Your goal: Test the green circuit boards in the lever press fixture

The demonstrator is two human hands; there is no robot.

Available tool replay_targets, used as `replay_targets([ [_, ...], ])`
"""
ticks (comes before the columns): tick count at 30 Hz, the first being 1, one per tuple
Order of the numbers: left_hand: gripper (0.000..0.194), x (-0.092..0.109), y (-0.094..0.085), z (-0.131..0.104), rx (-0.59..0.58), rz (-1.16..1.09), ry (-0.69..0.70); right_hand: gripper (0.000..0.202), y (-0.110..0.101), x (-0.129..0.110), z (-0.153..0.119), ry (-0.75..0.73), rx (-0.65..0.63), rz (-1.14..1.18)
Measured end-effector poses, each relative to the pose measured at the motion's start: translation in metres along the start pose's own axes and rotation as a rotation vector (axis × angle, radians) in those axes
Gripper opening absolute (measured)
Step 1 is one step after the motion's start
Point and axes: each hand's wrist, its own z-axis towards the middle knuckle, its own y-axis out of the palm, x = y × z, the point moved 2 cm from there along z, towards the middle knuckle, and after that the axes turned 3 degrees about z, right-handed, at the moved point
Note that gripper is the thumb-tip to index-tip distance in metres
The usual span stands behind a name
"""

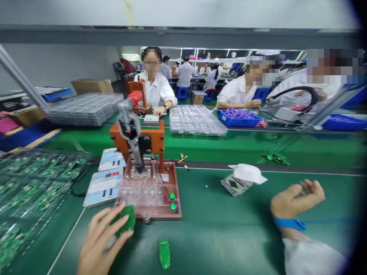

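My left hand [104, 238] is closed on a green circuit board [129, 219] at the front left corner of a test fixture [177, 191]. The fixture has a reddish-brown base, a clear block [143, 193], a metal toggle clamp [133, 141] on an orange stand, and two green buttons. A small, narrow green board [164, 253] lies on the green bench in front. My right hand [296, 200], with a blue wrist strap [289, 224], hovers over the bench at the right. Its fingers are loosely curled and apart, with nothing visible in them.
Clear trays of green boards [37, 191] fill the left side. Two meter boxes [103, 187] stand beside the fixture, one lit. A patterned box with white paper [243, 177] stands right of it. Co-workers sit beyond the green divider, near stacked trays [197, 120] and a blue bin [239, 120].
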Motion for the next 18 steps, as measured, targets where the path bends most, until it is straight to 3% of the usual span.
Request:
replay_targets([
  [5,0.023,-0.014,0.023,0.047,-0.103,-0.14,0.088,0.043,-0.041,-0.109,-0.067,-0.247,-0.09,0.227],
  [7,0.028,-0.012,0.03,0.054,-0.194,-0.183,0.085,0.051,-0.05,-0.152,-0.095,-0.372,-0.313,0.339],
  [9,0.029,-0.011,0.034,0.057,-0.248,-0.216,0.077,0.062,-0.051,-0.193,-0.124,-0.493,-0.725,0.438],
  [11,0.03,-0.012,0.035,0.06,-0.276,-0.242,0.073,0.067,-0.048,-0.229,-0.147,-0.576,-1.046,0.5],
  [12,0.03,-0.013,0.035,0.062,-0.293,-0.256,0.074,0.066,-0.045,-0.244,-0.154,-0.594,-1.136,0.513],
  [15,0.029,-0.017,0.035,0.068,-0.352,-0.303,0.093,0.055,-0.025,-0.275,-0.162,-0.616,-1.229,0.509],
  [18,0.031,-0.021,0.037,0.075,-0.377,-0.349,0.106,0.038,-0.003,-0.287,-0.162,-0.65,-1.306,0.508],
])
